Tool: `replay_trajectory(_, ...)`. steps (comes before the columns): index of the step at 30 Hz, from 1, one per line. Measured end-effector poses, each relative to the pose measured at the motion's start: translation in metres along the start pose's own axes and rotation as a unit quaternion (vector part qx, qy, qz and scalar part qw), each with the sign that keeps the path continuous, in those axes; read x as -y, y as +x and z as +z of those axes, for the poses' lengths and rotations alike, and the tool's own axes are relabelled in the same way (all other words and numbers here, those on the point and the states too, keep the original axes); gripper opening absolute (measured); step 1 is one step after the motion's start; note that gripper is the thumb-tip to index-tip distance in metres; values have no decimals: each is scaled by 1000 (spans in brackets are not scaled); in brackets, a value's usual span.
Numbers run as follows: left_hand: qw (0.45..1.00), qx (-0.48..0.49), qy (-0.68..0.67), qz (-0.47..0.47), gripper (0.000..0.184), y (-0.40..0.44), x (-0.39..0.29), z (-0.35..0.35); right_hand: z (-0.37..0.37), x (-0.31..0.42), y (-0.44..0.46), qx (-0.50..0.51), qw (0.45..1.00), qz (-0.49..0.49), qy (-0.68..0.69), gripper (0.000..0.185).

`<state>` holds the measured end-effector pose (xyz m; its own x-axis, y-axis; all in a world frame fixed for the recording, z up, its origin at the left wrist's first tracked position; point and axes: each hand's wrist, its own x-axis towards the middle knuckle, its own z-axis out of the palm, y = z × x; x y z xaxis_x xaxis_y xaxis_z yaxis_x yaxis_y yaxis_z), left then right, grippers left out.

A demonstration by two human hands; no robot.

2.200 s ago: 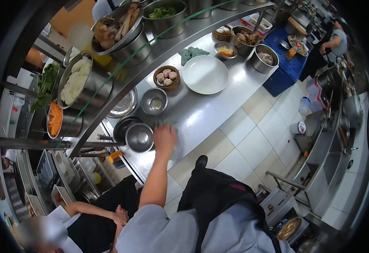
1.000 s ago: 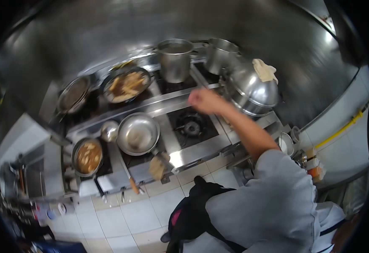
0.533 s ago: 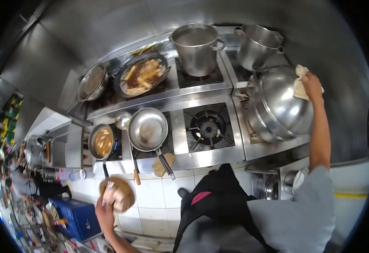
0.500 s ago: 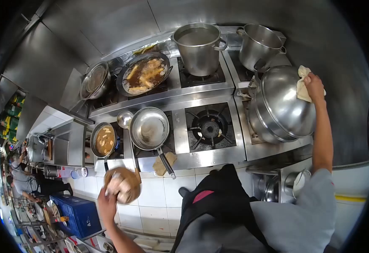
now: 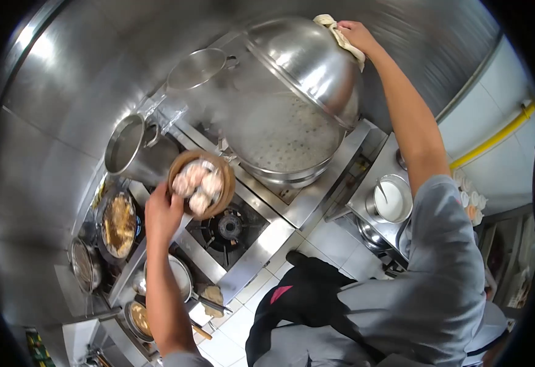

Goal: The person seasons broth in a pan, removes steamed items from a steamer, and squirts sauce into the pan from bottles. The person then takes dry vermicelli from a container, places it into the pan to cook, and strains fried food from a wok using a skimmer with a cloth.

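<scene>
My left hand (image 5: 163, 211) grips the rim of a round bamboo steamer basket (image 5: 226, 183) that holds several pale pink dumplings (image 5: 199, 183). The basket is in the air above the stove, near an unused burner (image 5: 226, 227). My right hand (image 5: 358, 38) is closed on a cream cloth (image 5: 341, 40) at the top of a large domed steel lid (image 5: 307, 58). The lid is tilted up over a wide steel steamer (image 5: 286, 137), whose perforated surface shows through rising steam. Basket and steamer are apart.
A tall steel pot (image 5: 134, 147) and another pot (image 5: 199, 68) stand at the back. Left are a wok of frying food (image 5: 119, 226), a strainer (image 5: 82, 264) and a pan of sauce (image 5: 139, 319). On the right, a container of white liquid (image 5: 391, 200) holds a spoon.
My right hand has raised the domed lid off the steamer, and steam shows. My left hand has brought the basket from low on the left up over the stove. The view has turned right.
</scene>
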<state>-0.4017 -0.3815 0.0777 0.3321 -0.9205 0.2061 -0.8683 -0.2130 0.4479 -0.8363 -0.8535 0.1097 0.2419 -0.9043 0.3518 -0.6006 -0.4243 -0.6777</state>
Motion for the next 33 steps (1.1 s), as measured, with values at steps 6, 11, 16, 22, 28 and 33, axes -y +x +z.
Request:
replay_trajectory(6, 992, 125, -26, 9, 39, 166, -52, 136, 8, -8, 9, -2, 998, 28, 51, 34)
replay_trajectory(11, 947, 306, 100, 5, 35, 218, -68, 252, 11, 8, 1, 7, 999, 31, 29, 36)
replay_trajectory(16, 938, 257, 181, 145, 30, 195, -41, 272, 21, 27, -13, 3, 1000, 8, -8, 37)
replay_trajectory(22, 986, 114, -19, 117, 27, 40, -50, 85, 72, 83, -64, 6, 998, -51, -45, 39)
replay_trajectory(28, 942, 252, -116, -188, 34, -233, 63, 24, 156, 81, -67, 53, 960, -200, -187, 41)
replay_trajectory(33, 828, 194, -255, -460, 37, -522, 98, 106, 172, 81, -69, 46, 954, -183, -232, 40)
